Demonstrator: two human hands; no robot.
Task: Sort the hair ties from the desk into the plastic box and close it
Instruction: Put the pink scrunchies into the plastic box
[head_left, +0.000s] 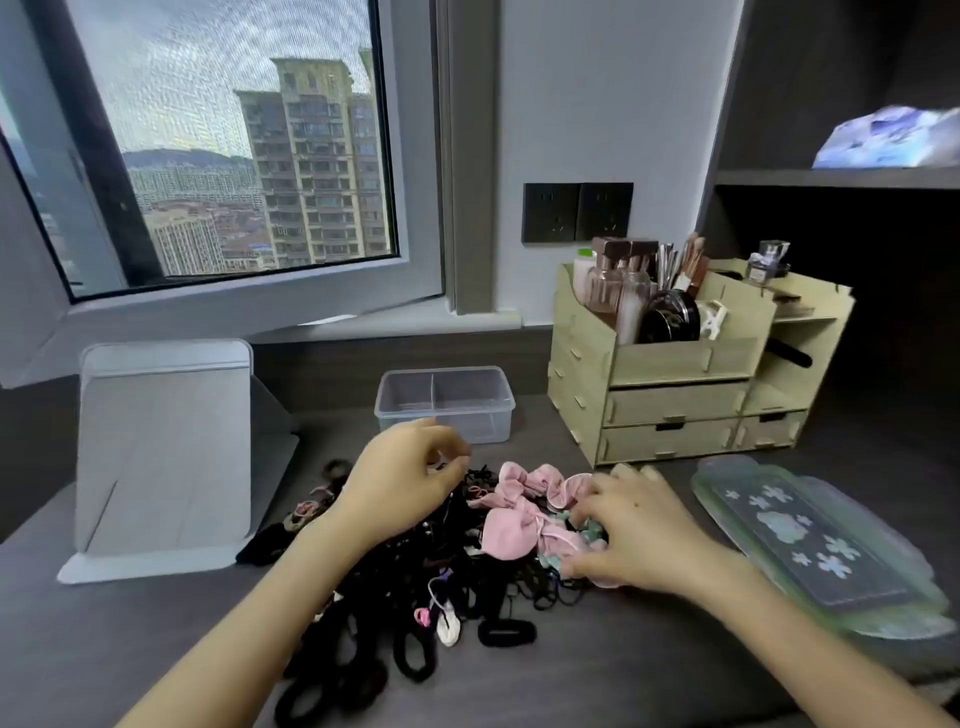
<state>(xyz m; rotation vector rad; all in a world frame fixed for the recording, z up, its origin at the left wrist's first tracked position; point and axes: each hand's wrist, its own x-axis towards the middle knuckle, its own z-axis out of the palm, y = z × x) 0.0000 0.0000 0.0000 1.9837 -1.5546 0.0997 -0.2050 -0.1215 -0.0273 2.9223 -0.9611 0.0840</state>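
Note:
A heap of hair ties, mostly black with a few coloured ones, lies on the dark desk in front of me. Pink fabric scrunchies sit on its right side. The clear plastic box stands open behind the heap, with two compartments and nothing visible inside. Its greenish lid with flower prints lies at the right. My left hand hovers over the heap's far side, fingertips pinched on a thin black hair tie. My right hand rests on the pile's right edge, fingers curled into small greenish ties.
A grey folding mirror stands at the left. A pale wooden organiser with cosmetics and drawers stands at the back right. A window is behind, wall sockets are above the desk, and a dark shelf is at the right.

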